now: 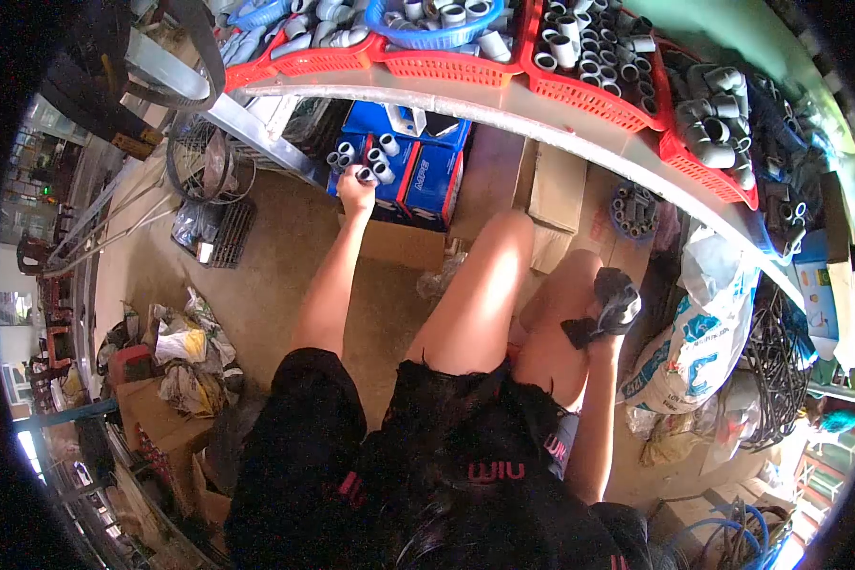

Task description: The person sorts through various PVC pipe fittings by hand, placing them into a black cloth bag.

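Note:
My left hand (356, 195) reaches forward to a cluster of grey plastic pipe fittings (387, 144) on top of a blue cardboard box (430, 180). Its fingers are closed on one pipe fitting (367, 175) at the near edge of the cluster. Over my right knee, my right hand (616, 306) is bent round a black cloth (579, 332). Dark material covers most of that hand, so its fingers are hard to make out.
Red baskets (451, 66) of grey fittings line the shelf (503, 109) above my knees. A blue-rimmed basket (634, 211) of fittings, a white sack (698, 332) and tangled black cable (779, 380) lie to the right. Wire baskets (209, 233) and a cardboard box (161, 427) stand left.

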Demonstrator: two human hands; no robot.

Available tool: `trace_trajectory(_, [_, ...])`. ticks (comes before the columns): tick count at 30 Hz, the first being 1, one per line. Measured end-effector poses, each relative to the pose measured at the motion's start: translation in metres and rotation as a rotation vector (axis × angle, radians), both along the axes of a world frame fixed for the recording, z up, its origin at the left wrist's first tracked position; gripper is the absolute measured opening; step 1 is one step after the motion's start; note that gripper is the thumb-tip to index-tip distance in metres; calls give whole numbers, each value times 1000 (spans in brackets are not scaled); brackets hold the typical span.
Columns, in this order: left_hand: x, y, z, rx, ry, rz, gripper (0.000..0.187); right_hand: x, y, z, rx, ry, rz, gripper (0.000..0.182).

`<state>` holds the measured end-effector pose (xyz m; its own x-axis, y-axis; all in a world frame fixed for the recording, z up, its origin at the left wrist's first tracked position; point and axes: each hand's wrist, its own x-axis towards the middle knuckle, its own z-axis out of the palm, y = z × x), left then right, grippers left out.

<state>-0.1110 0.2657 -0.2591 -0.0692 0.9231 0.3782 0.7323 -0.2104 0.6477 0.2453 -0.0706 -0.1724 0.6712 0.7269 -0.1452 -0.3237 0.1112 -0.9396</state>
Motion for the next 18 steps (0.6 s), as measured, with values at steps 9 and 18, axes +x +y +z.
trace_trajectory(9, [20, 0, -3, 111, -62, -36, 51, 0, -7, -16, 99, 326, 3, 21])
trace_trajectory(18, [34, 4, -6, 41, -162, 69, 46, 18, -3, -30, -34, 3, 77, 22])
